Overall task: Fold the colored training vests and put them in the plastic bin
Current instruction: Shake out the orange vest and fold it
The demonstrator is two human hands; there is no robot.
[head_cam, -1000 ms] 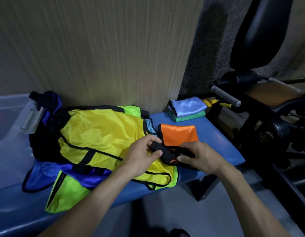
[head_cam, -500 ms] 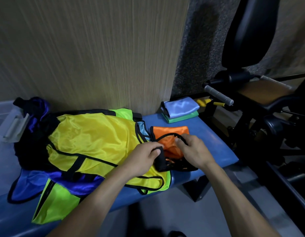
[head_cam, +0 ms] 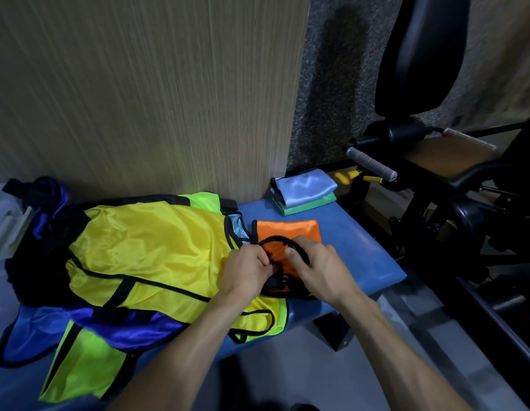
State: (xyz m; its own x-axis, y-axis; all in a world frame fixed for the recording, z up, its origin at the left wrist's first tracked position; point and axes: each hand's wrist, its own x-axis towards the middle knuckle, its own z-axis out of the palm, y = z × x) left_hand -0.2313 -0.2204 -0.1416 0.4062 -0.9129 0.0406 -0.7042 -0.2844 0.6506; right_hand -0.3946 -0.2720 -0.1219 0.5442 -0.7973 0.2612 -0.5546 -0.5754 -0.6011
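Orange vest (head_cam: 287,232), partly folded, lies on the blue desk (head_cam: 361,247); my left hand (head_cam: 247,269) and right hand (head_cam: 320,269) each pinch its black trim. Left of the orange vest: yellow vest (head_cam: 145,253) atop a heap of vests. Behind the orange vest: folded stack (head_cam: 304,191). Far left of it: plastic bin (head_cam: 5,229).

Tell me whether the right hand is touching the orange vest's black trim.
Touching. The head view shows the right hand with its fingers curled over the black trim loop of the orange vest, thumb pressed against it.
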